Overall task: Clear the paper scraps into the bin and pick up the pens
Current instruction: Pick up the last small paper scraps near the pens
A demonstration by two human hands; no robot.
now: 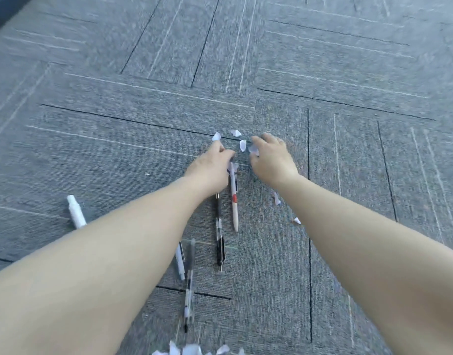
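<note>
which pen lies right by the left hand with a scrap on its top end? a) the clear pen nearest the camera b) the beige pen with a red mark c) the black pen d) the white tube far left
b: the beige pen with a red mark lies on the carpet just right of the left hand, and a paper scrap sits over its far end.

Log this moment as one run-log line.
left hand: reaching scraps | right hand: pinching scrap | pens: on carpet | bin: unseen
</note>
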